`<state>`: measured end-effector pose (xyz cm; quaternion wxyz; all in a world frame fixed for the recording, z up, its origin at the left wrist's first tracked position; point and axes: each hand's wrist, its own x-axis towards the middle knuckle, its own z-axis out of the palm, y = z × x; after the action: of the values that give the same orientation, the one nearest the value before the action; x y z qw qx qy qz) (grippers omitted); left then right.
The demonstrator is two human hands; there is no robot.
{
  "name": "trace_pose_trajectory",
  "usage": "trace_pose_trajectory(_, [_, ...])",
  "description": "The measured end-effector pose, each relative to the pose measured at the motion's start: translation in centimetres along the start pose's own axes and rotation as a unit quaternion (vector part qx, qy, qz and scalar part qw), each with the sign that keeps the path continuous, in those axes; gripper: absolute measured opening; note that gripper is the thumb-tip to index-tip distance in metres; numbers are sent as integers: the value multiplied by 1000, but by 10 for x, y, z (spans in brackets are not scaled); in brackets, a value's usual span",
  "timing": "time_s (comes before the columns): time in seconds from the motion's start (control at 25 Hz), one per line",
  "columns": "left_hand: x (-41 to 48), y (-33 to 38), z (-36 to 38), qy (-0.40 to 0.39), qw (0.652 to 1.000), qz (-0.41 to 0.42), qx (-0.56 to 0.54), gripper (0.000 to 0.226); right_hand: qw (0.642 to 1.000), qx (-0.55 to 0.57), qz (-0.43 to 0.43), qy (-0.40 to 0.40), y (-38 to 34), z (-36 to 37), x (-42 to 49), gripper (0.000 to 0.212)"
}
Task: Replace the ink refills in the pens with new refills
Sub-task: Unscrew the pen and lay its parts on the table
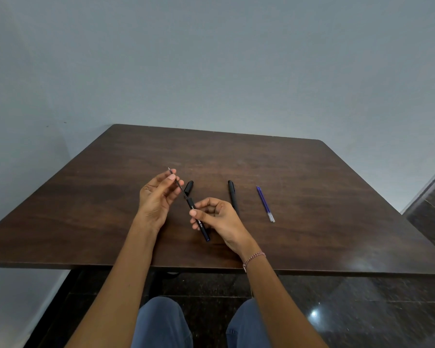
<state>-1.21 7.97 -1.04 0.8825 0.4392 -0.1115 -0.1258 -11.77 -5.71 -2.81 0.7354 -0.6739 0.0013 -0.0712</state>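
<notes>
My right hand point(217, 217) grips a black pen barrel point(201, 227) with white lettering, held tilted above the table. A thin dark refill point(180, 188) sticks out of the barrel's upper end, and my left hand point(157, 197) pinches it between thumb and fingers near its tip. A black pen cap point(189, 187) lies on the table just behind my hands. A second black pen point(233, 197), capped, lies to the right. Two blue refills point(265, 204) lie side by side further right.
Everything sits on a dark brown wooden table point(312, 184) pushed against a grey wall. The table's near edge runs just below my wrists. My knees in blue trousers and a dark glossy floor show beneath it.
</notes>
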Motion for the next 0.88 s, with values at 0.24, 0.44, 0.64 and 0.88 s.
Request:
trace_pose_trajectory(0.24, [3, 3, -5, 53, 997, 25, -52, 12, 1000, -1, -6, -3, -1, 0, 0, 17])
trace_pose_trajectory(0.44, [5, 6, -8, 115, 988, 56, -88, 12, 1000, -7, -18, -5, -1, 1, -2, 17])
trace_pose_trajectory(0.64, [9, 3, -13, 164, 975, 85, -120, 11, 1000, 4, -12, 6, -3, 0, -1, 33])
trace_pose_trajectory(0.88, [16, 8, -20, 227, 962, 124, -85, 10, 999, 39, -17, 25, 0, -2, 3, 40])
